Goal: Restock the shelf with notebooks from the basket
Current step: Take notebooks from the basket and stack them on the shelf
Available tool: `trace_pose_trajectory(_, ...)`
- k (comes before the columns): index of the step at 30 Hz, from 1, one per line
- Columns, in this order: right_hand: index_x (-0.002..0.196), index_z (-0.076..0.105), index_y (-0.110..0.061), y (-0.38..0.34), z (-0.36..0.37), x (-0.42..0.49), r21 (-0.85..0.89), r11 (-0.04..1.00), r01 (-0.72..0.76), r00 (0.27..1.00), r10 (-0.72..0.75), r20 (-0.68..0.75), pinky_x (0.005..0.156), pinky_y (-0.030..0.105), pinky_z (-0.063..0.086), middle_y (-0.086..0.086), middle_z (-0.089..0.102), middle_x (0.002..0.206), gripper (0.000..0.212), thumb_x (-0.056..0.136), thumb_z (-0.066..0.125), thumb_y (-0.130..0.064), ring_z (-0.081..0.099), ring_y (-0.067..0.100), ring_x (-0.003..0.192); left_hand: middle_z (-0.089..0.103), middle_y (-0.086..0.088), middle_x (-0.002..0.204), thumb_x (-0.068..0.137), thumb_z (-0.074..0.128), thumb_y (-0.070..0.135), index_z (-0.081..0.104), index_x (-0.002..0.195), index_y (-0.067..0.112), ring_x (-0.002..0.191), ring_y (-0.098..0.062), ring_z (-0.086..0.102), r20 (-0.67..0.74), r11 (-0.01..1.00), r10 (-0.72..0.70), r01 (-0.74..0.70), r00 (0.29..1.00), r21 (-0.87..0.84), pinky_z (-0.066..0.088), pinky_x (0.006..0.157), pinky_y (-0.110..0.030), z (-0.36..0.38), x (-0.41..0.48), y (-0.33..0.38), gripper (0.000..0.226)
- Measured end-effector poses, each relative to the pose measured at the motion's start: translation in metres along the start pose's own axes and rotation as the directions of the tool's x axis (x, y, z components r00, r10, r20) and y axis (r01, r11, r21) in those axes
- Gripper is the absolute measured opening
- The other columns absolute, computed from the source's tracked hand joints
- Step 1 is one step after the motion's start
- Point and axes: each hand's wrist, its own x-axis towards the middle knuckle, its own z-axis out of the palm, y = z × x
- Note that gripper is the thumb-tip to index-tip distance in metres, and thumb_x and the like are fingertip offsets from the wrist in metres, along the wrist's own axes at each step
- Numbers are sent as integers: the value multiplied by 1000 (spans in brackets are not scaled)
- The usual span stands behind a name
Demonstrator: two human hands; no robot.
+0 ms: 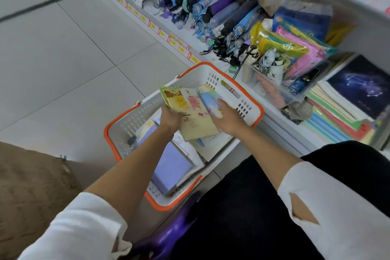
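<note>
A white basket with an orange rim (252,110) stands on the floor against the low shelf. Over it, my left hand (169,119) grips a fanned bunch of thin notebooks (195,112) with yellow, pink and blue cartoon covers. My right hand (229,117) lies on the blue cover at the right side of the bunch, thumb on top. More notebooks lie in the basket, among them a lilac one (172,167). On the shelf at the right sits a stack of notebooks (337,120) topped by a dark constellation cover (363,84).
Folded umbrellas (211,8) fill the shelf's left part. A clear box of small items (272,82) and coloured plastic folders (295,48) stand between them and the notebook stack. Grey tiled floor lies to the left. My dark trousers and a purple object (168,232) are below.
</note>
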Motion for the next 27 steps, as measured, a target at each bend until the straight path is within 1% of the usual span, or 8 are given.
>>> trace_pose_trajectory(3, 147, 37, -20, 2, -48, -1, 156, 985, -76, 986, 98, -138, 88, 35, 50, 9, 54, 134, 59, 92, 57, -28, 57, 29, 116, 64, -6, 117, 94, 49, 2, 52, 122, 9, 103, -26, 64, 32, 997, 63, -62, 997, -43, 54, 76, -41, 6, -4, 28, 29)
trace_pose_trajectory(6, 99, 67, -8, 2, -92, -10, 246, 966, -81, 940, 157, -304, 63, 29, 47, 9, 60, 88, 20, 89, 56, -21, 59, 25, 85, 67, -2, 102, 97, 45, 4, 60, 101, 22, 86, -18, 65, 145, 990, 134, -126, 980, -67, 53, 71, -38, 28, -20, 61, 24)
trace_pose_trajectory(9, 69, 61, -5, 5, -128, -26, 287, 955, -79, 934, 171, -312, 60, 31, 38, 13, 57, 72, 33, 90, 57, -30, 56, 26, 77, 64, 4, 94, 100, 38, 3, 59, 95, 25, 81, -13, 61, 278, 982, 183, -163, 943, -95, 51, 71, -37, 65, -44, 95, 30)
trace_pose_trajectory(14, 62, 59, -7, 20, -185, -79, 301, 953, -45, 864, 189, -467, 50, 23, 35, 4, 54, 63, 29, 90, 56, -12, 53, 26, 75, 68, -7, 107, 97, 40, 7, 60, 117, 13, 99, -31, 64, 405, 964, 263, -250, 876, -85, 52, 89, -52, 132, -79, 147, 30)
trace_pose_trajectory(18, 94, 74, -7, 46, -224, -119, 402, 911, 95, 733, 209, -647, 73, 41, 52, 8, 71, 90, 26, 86, 50, -8, 66, 32, 89, 64, -4, 90, 96, 35, 5, 53, 112, 13, 79, -24, 61, 449, 946, 323, -295, 833, -133, 50, 66, -33, 185, -126, 181, 25)
trace_pose_trajectory(22, 95, 71, -20, 64, -259, -166, 493, 822, 285, 607, 244, -756, 70, 32, 47, 0, 71, 93, 30, 87, 46, -4, 64, 22, 86, 65, -7, 102, 94, 37, 2, 52, 113, 15, 90, -28, 64, 511, 890, 445, -428, 735, -159, 54, 70, -35, 239, -171, 202, 27)
trace_pose_trajectory(25, 97, 70, -23, 82, -286, -201, 515, 764, 388, 503, 293, -813, 70, 31, 51, -1, 71, 96, 37, 87, 44, 2, 65, 20, 86, 65, -5, 94, 95, 35, -2, 55, 106, 14, 73, -15, 62, 582, 874, 468, -444, 665, -196, 49, 49, -20, 280, -199, 218, 28)
trace_pose_trajectory(27, 89, 69, -23, 97, -305, -220, 541, 715, 442, 455, 341, -823, 68, 29, 50, -4, 70, 90, 40, 87, 41, 5, 64, 18, 81, 65, -5, 96, 95, 36, -3, 56, 107, 12, 72, -13, 60, 636, 849, 489, -493, 597, -190, 47, 50, -19, 309, -216, 227, 28)
